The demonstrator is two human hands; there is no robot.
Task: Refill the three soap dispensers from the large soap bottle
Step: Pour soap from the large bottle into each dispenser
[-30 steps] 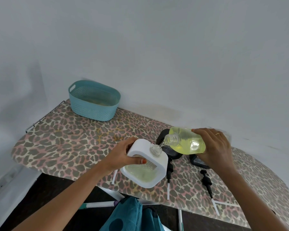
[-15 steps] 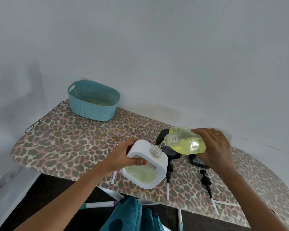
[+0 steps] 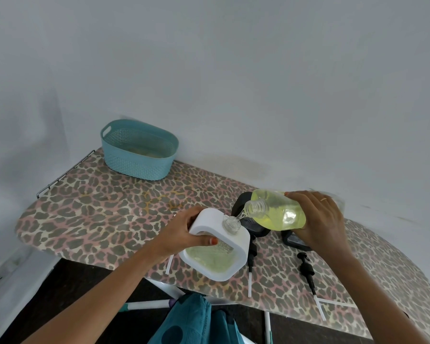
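**A:** How much room is there to move on the board?

**B:** The leopard-print ironing board (image 3: 104,219) crosses the view from nine o'clock to four o'clock. Its far edge is against the wall and its near edge curves toward the person. The nine-to-ten o'clock stretch is open cover. A teal basket (image 3: 139,155) sits at eleven o'clock, near the back edge and well apart from the hands.

**A:** And the big bottle?

**B:** The large soap bottle (image 3: 281,212) is clear, with yellow-green liquid inside. It is held above the board at three o'clock from the centre. Its long axis is nearly level, and the uncapped neck points toward nine o'clock and dips slightly. The right hand (image 3: 318,219) curls its fingers round the base end. A thin stream runs from the mouth.

**A:** Into what?

**B:** It runs into the white dispenser (image 3: 216,254), over the near edge at the centre. This is a rounded white frame with pale green liquid showing in its window. It is tilted, with its clear neck toward one o'clock. The left hand (image 3: 184,232) clasps its upper bar, thumb on the near side. I cannot tell whether it rests on the board.

**A:** Anything smaller?

**B:** Two black dispensers (image 3: 255,225) stand behind, partly hidden. A black pump head (image 3: 305,269) lies flat at five o'clock, with its tube toward the near edge.
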